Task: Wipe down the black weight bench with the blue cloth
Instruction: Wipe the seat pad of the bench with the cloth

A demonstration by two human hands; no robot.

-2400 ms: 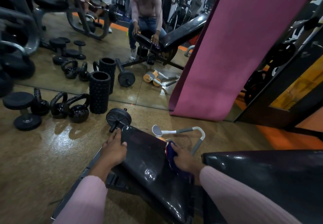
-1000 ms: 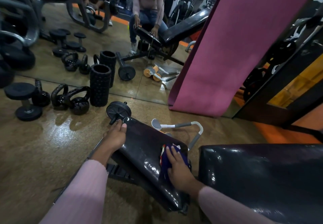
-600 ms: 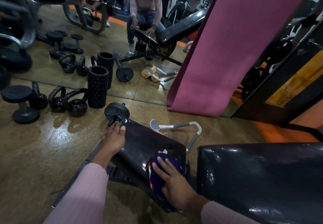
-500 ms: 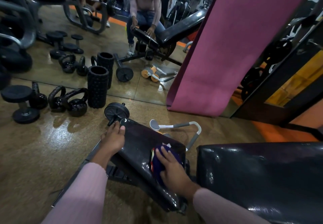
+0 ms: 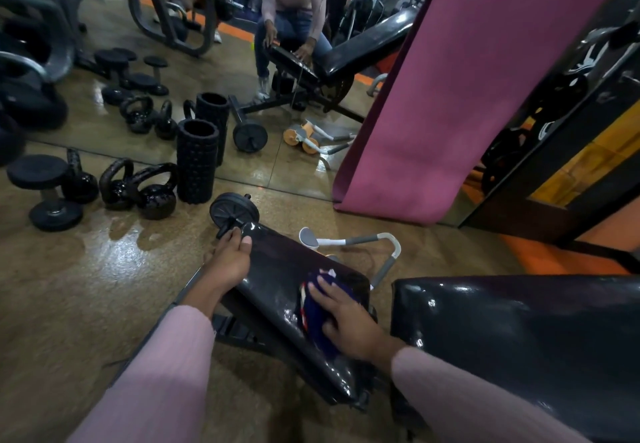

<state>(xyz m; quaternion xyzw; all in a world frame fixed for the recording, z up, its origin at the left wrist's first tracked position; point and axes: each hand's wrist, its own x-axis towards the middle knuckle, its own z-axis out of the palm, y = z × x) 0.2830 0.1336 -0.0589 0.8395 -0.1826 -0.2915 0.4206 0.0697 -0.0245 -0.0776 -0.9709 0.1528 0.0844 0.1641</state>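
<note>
Bench (image 5: 277,280): one, black glossy padded seat beside a second black pad (image 5: 519,332).
Cloth (image 5: 317,318): one, blue, flat on the seat's near right part.
Right hand (image 5: 349,321): fingers spread, pressing the cloth.
Left hand (image 5: 230,259): grasping the seat's far left edge.
Kettlebells (image 5: 138,190): three, black.
Foam roller (image 5: 197,162): one, ridged, upright.
Floor (image 5: 86,287): brown, speckled, shiny.
Mirror (image 5: 277,152): along the wall.

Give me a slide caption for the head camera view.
Right hand presses blue cloth on black bench pad; left hand grips its edge.
</note>
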